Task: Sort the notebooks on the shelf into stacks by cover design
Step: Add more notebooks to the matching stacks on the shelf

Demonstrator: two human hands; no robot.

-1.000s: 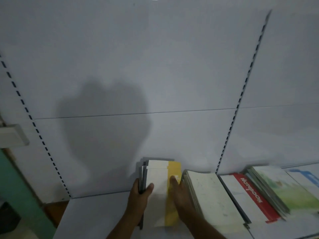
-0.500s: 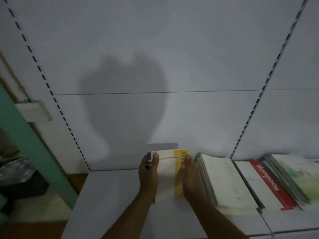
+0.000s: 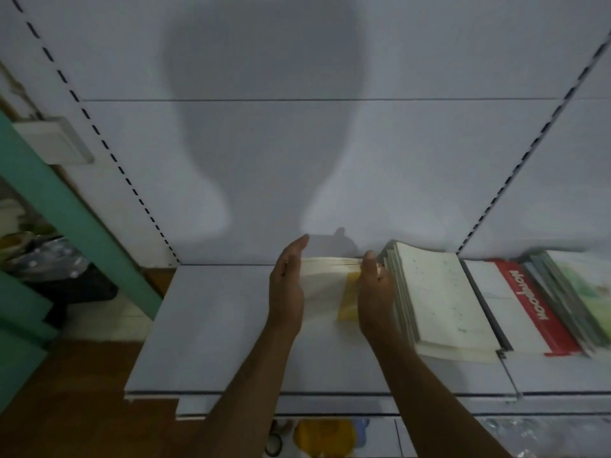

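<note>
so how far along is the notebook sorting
Done: three stacks lie side by side, cream, red-banded and green. In hand: the left hand and right hand square up a white-and-yellow stack. No loose notebooks show; the far right is cut off.
</note>
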